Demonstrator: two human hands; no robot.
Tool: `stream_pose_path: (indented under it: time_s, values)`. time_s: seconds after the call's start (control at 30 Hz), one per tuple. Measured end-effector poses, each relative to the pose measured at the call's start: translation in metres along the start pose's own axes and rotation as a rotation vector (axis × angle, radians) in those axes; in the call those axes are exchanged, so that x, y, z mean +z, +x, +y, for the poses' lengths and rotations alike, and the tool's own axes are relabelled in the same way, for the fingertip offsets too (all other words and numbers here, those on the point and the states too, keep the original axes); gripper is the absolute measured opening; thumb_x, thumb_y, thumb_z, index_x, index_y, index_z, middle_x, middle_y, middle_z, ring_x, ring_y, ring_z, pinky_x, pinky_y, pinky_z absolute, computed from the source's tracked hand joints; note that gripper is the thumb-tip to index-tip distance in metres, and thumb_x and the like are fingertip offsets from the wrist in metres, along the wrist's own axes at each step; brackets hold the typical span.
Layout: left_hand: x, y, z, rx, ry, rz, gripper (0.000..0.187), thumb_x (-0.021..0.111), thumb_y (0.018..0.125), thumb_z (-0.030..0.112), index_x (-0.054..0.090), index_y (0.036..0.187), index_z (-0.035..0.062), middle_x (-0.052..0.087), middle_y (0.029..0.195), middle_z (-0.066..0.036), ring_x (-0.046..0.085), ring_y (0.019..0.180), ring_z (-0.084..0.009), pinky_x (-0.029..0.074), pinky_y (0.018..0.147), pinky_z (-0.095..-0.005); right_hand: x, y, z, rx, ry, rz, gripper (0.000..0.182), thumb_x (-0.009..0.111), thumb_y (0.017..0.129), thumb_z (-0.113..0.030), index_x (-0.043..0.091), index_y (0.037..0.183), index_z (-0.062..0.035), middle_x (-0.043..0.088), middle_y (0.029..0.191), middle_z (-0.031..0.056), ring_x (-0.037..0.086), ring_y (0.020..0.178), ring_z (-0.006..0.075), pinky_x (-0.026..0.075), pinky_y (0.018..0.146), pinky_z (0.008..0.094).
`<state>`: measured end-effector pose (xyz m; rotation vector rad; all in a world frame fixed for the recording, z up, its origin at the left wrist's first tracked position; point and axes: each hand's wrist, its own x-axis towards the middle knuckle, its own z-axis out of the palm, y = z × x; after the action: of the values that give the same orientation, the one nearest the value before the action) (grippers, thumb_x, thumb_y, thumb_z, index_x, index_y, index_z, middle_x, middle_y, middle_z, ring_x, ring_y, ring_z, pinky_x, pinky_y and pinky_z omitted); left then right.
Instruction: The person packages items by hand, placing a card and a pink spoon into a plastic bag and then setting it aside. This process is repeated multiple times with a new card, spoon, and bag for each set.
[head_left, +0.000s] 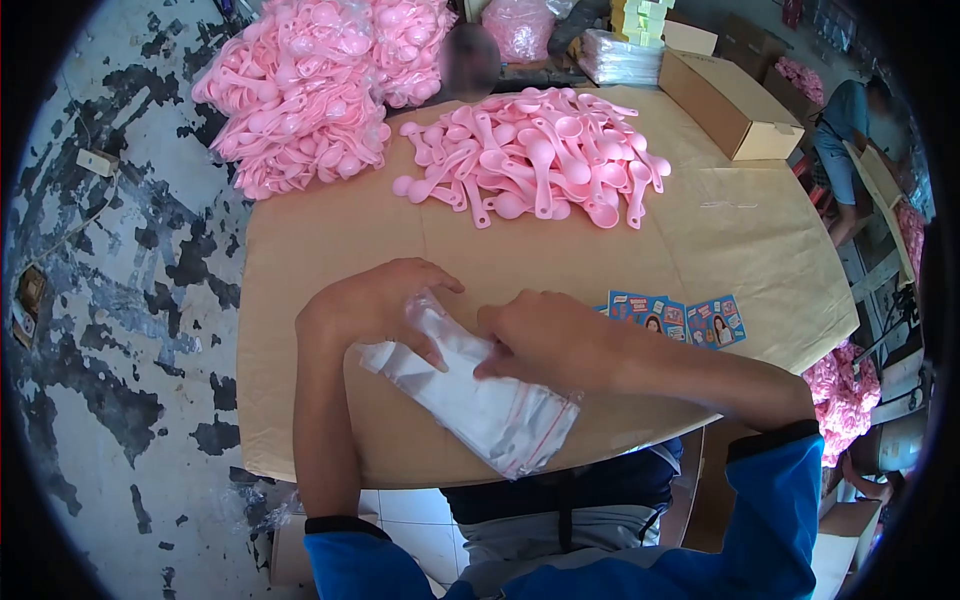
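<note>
A stack of clear plastic bags (480, 395) lies slanted near the table's front edge. My left hand (385, 310) is over the stack's upper left end, fingers apart, with the thumb on the plastic. From the right, my right hand (545, 340) reaches onto the bags, its thumb and fingers closed at the plastic. Behind both hands is a heap of pink plastic spoons (560, 155). Blue printed cards (716, 322) lie to the right, partly behind my right forearm.
Large bags of pink spoons (310, 90) stand at the back left of the cardboard-covered table (330, 230). A cardboard box (730, 105) sits at the back right, near wrapped clear bags (620, 58). Another person (845, 140) is at the far right.
</note>
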<state>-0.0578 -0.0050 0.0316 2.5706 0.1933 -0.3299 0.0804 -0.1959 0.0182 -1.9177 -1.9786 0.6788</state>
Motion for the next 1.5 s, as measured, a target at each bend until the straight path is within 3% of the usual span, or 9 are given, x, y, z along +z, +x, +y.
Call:
stream_pose_path:
  time_s: [0.23,0.43,0.73,0.9,1.13,1.23,1.33,1.43,1.5]
  values:
    - [-0.010,-0.003,0.012,0.145,-0.057,-0.031,0.080,0.087,0.059,0.022,0.053,0.130,0.0078,0.047,0.136,-0.017,0.042,0.130,-0.0316,0.034,0.108,-0.0392,-0.008,0.002,0.005,0.016,0.018,0.006,0.025,0.059,0.092,-0.025,0.068,0.087,-0.0022,0.064,0.073,0.0191,0.063,0.071,0.0355,0.048,0.069,0.0445]
    - [-0.006,0.000,0.009,-0.020,0.098,-0.031,0.101,0.089,0.053,0.029,0.042,0.141,0.0141,0.038,0.144,-0.018,0.029,0.137,-0.0366,0.030,0.111,-0.0438,-0.009,0.004,0.017,-0.052,0.048,0.051,0.020,0.058,0.091,-0.020,0.069,0.089,-0.0032,0.066,0.078,0.0166,0.064,0.076,0.0333,0.049,0.072,0.0426]
    - [-0.005,-0.001,0.003,-0.006,0.102,-0.026,0.107,0.090,0.051,0.037,0.040,0.142,0.0126,0.051,0.126,-0.016,0.042,0.124,-0.0318,0.025,0.109,-0.0448,-0.021,0.000,0.018,-0.076,0.052,0.090,0.017,0.060,0.089,-0.014,0.070,0.096,-0.0033,0.069,0.085,0.0156,0.066,0.078,0.0290,0.050,0.073,0.0378]
    - [-0.005,0.002,-0.002,-0.050,0.130,-0.066,0.116,0.089,0.052,0.036,0.029,0.148,0.0105,0.040,0.141,-0.020,0.032,0.133,-0.0369,0.027,0.111,-0.0451,-0.031,-0.006,0.026,-0.106,0.115,0.150,0.018,0.060,0.090,-0.013,0.070,0.096,-0.0012,0.069,0.084,0.0174,0.066,0.075,0.0279,0.050,0.072,0.0356]
    - [-0.002,-0.002,-0.004,-0.079,0.200,0.041,0.127,0.090,0.051,0.044,0.020,0.150,0.0059,0.025,0.150,-0.024,0.020,0.141,-0.0394,0.016,0.116,-0.0471,-0.053,-0.027,0.035,-0.060,0.243,0.306,0.020,0.061,0.092,-0.014,0.068,0.103,0.0011,0.069,0.081,0.0076,0.061,0.070,0.0141,0.049,0.068,0.0291]
    - [-0.003,0.004,-0.003,0.146,-0.033,0.282,0.118,0.085,0.060,0.049,0.023,0.148,0.0024,0.018,0.152,-0.026,0.013,0.142,-0.0421,0.015,0.116,-0.0465,-0.062,-0.039,0.043,-0.019,0.468,0.485,0.023,0.059,0.097,-0.017,0.067,0.104,0.0033,0.061,0.079,-0.0036,0.050,0.072,0.0029,0.043,0.062,0.0220]
    - [-0.003,0.009,0.013,0.418,-0.011,0.131,0.099,0.079,0.072,0.046,0.031,0.144,-0.0022,0.023,0.149,-0.027,0.014,0.142,-0.0392,0.017,0.116,-0.0464,-0.068,-0.044,0.046,0.037,0.587,0.630,0.023,0.058,0.096,-0.017,0.067,0.106,0.0011,0.061,0.076,0.0010,0.051,0.068,0.0059,0.045,0.064,0.0251]
    - [0.014,0.017,0.037,0.495,-0.151,0.174,0.074,0.071,0.084,0.040,0.042,0.136,-0.0049,0.038,0.142,-0.023,0.036,0.133,-0.0326,0.030,0.111,-0.0433,-0.066,-0.046,0.047,0.040,0.648,0.593,0.024,0.058,0.097,-0.019,0.067,0.102,0.0027,0.060,0.076,-0.0004,0.050,0.068,0.0051,0.044,0.062,0.0238]
    - [0.023,0.022,0.055,0.303,-0.574,0.111,0.062,0.068,0.088,0.034,0.046,0.132,-0.0049,0.051,0.129,-0.016,0.050,0.118,-0.0242,0.040,0.101,-0.0376,-0.061,-0.044,0.048,0.039,0.678,0.554,0.023,0.058,0.097,-0.018,0.066,0.100,0.0027,0.058,0.074,-0.0010,0.049,0.068,0.0046,0.043,0.061,0.0239]
